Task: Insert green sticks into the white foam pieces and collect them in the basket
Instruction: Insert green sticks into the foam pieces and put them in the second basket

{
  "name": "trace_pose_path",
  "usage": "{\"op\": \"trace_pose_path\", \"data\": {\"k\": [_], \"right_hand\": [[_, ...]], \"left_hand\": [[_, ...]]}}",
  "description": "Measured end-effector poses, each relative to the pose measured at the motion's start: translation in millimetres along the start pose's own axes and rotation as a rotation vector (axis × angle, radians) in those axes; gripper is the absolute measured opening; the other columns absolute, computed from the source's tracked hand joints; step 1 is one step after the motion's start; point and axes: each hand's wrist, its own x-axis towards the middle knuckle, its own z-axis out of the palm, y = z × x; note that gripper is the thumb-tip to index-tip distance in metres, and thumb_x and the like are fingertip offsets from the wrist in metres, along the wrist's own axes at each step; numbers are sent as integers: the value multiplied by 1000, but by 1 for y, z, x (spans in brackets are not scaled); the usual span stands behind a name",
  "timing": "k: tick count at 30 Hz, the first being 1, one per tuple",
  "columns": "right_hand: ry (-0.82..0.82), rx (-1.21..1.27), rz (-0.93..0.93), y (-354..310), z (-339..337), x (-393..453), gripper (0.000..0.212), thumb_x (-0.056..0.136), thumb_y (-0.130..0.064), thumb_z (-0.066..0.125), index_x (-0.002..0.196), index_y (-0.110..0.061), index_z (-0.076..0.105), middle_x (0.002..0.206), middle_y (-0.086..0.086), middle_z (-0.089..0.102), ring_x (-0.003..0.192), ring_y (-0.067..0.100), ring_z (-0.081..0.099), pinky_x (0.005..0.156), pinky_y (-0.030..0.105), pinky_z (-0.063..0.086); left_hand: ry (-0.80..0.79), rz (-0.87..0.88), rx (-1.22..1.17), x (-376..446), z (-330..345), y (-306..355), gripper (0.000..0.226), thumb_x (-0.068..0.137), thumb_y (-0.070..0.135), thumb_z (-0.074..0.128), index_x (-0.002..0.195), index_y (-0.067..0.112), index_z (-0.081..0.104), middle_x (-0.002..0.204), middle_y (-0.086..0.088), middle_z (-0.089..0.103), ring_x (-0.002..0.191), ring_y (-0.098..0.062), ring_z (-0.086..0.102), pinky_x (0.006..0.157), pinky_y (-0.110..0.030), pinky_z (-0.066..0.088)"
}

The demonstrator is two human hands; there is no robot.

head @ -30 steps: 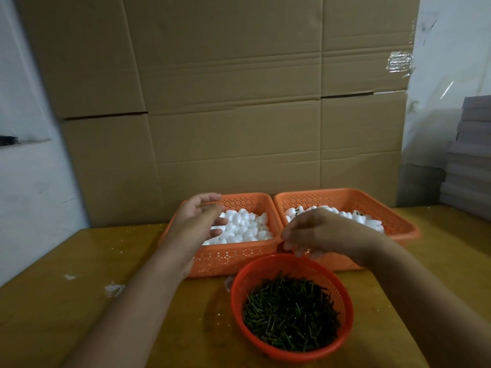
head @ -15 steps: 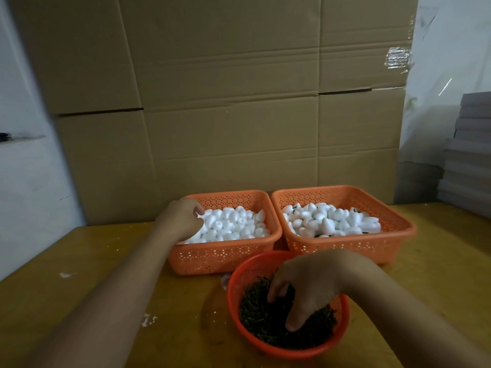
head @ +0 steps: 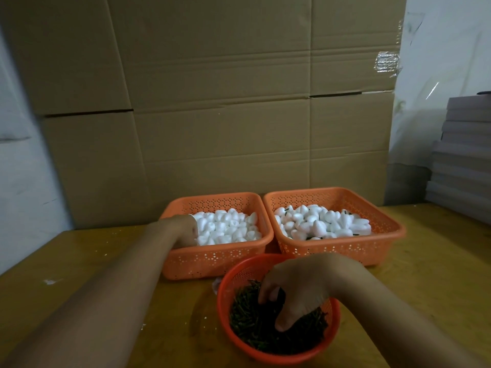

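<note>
From the head camera we see a wooden table [head: 93, 261] with three orange containers near its far edge and middle. Toward the far edge stand two rectangular baskets, side by side and nearly touching. The left basket [head: 212, 258] holds a heap of plain white foam pieces [head: 228, 227]. The right basket [head: 342, 248] holds more foam pieces [head: 318, 224], some with dark stick ends showing among them. Just in front of the two, touching or almost touching them, sits a round bowl [head: 265, 351] filled with green sticks [head: 255, 322].

Our left hand [head: 186, 229] reaches into the left corner of the left basket, its fingers buried among the foam pieces; we cannot tell whether they grasp anything. Our right hand [head: 295, 290] is in the round bowl, fingers curled down into the sticks and apparently pinching some of them.

Behind the table rises a wall of cardboard boxes [head: 225, 115], and a pile of grey boards [head: 462, 160] stands at the right edge.
</note>
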Motion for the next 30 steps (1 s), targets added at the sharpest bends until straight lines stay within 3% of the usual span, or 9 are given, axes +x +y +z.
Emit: {"op": "trace_pose_path", "data": {"k": [3,5,7,10,15,19,22,26,30], "right_hand": [[-3,3,-2,0,1,0,57,88,-34,72,140,-29,51,137,-6,53,120,24,58,98,44,53],[-1,8,2,-1,1,0,57,89,-34,71,141,-28,50,138,-6,53,120,25,57,98,44,53],[-1,13,7,-1,0,1,58,89,-35,70,142,-28,48,138,-6,53,120,25,57,99,44,53],[-3,13,9,-2,-1,0,59,89,-36,70,143,-28,48,139,-6,53,121,24,56,99,43,52],[1,29,11,-1,0,-1,60,90,-35,70,144,-27,47,139,-4,53,121,26,57,100,44,52],[-3,33,14,-1,-1,-1,61,90,-35,70,145,-26,45,139,-3,53,122,27,57,100,44,51],[1,44,13,-1,0,0,61,91,-36,69,146,-25,45,139,-3,53,123,26,56,101,44,51],[1,42,16,-1,1,1,61,90,-37,70,145,-25,45,138,-3,54,122,27,56,100,44,52],[2,26,16,-1,1,3,62,90,-40,69,145,-25,45,137,-3,55,120,28,58,100,45,52]], "left_hand": [[50,40,-90,6,8,-11,20,94,22,65,113,19,72,166,4,23,144,-17,39,111,-26,36],[57,38,-162,7,9,-15,11,90,13,68,98,21,70,163,-2,32,143,-19,40,106,-21,36],[57,33,-202,7,9,-17,16,89,11,69,94,26,67,158,-5,41,139,-20,45,96,-18,37],[40,11,-207,10,10,-19,17,90,12,68,99,27,67,155,-3,44,137,-21,47,90,-18,36],[44,20,-203,12,11,-19,19,91,12,67,91,31,64,161,2,35,139,-18,44,96,-19,37],[50,7,-186,12,12,-18,18,92,12,65,103,27,67,163,2,31,142,-20,41,97,-21,36],[88,-13,-225,11,12,-19,24,89,10,67,108,26,68,153,-3,46,132,-21,51,93,-22,42],[219,-11,-360,3,4,-18,46,85,9,67,130,18,62,130,-5,60,110,-18,59,94,-28,49],[340,85,-636,-18,-4,-6,45,83,6,68,126,21,66,126,3,63,113,-12,60,98,-31,50]]}}
